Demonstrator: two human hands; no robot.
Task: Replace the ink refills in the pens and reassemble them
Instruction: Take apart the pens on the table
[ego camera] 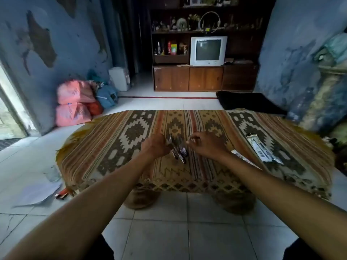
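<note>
The pens (179, 152) lie bunched mid-desk (112, 147). The left hand (155, 145) grips one; the right hand (206, 143) hovers beside them, fingers loosely spread. Light, slick, stiff barrels: probably best pinched mid-barrel.

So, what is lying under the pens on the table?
The pens lie on a patterned woven cloth that covers the table. The tabletop itself is hidden by the cloth. The left hand hides part of the pens.

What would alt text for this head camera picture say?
A person's left hand grips a pen while the right hand hovers over a cluster of pens on a patterned tablecloth. A refill packet lies to the right.
</note>
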